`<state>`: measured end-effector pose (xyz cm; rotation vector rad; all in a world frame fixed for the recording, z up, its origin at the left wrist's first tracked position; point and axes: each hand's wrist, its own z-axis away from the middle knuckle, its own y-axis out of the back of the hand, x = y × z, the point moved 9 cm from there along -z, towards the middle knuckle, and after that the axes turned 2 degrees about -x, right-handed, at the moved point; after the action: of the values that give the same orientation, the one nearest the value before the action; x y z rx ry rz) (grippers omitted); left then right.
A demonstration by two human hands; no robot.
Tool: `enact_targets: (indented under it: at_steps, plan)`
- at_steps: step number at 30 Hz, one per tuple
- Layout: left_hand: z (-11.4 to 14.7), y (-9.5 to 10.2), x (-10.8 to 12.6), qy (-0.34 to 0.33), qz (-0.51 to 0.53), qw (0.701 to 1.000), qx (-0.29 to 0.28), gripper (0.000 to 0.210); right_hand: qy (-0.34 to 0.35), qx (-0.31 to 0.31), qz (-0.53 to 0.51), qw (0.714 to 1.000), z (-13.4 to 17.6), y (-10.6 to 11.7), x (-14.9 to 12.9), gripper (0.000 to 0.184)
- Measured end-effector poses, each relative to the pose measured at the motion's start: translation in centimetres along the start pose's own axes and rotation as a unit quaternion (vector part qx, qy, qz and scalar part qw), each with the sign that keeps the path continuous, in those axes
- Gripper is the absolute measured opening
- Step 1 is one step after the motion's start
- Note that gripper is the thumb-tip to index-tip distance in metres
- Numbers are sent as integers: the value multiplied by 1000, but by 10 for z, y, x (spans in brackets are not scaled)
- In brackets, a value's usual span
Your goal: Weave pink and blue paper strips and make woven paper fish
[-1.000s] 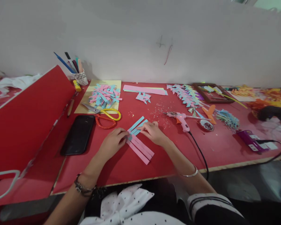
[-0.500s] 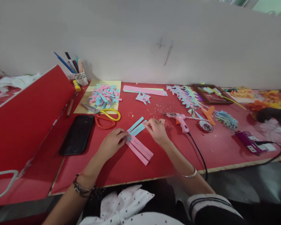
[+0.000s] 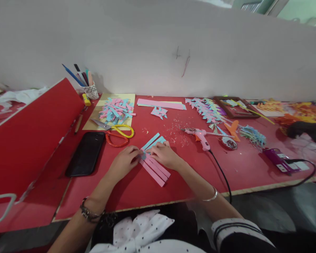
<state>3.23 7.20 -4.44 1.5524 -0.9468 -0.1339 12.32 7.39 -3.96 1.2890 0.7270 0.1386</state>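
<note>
Three pink paper strips (image 3: 156, 169) and several blue paper strips (image 3: 152, 141) lie joined end to end on the red table (image 3: 173, 175). My left hand (image 3: 124, 161) presses its fingertips on the joint from the left. From the right, my right hand (image 3: 163, 154) rests its fingers over the same joint and covers part of the blue strips.
A black phone (image 3: 86, 153) and yellow and orange scissors (image 3: 117, 133) lie to the left. A pile of cut strips (image 3: 115, 109) is behind them. A pink glue gun (image 3: 200, 135) with its cord lies to the right. A red panel (image 3: 31, 133) stands at left.
My right hand moved left from the far end of the blue strips back onto the joint. The left hand stayed put. The view tilted slightly.
</note>
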Motion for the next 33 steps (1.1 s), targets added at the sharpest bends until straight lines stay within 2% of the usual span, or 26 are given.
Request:
enact_targets:
  at_steps: [13, 19, 24, 33]
  plan:
    - [1, 0, -2, 5, -2, 1000, 0, 23, 18, -29, 48, 998, 2, -9, -7, 13]
    - [0, 2, -1, 9, 2, 1000, -1, 22, -8, 8, 14, 1000, 1, -4, 2, 12]
    - [1, 2, -1, 9, 10, 1000, 0, 24, -53, 77, -5, 996, 5, 14, 22, 14]
    - [2, 3, 0, -1, 14, 1000, 18, 23, -104, 104, 14, 989, 7, 21, 37, 11]
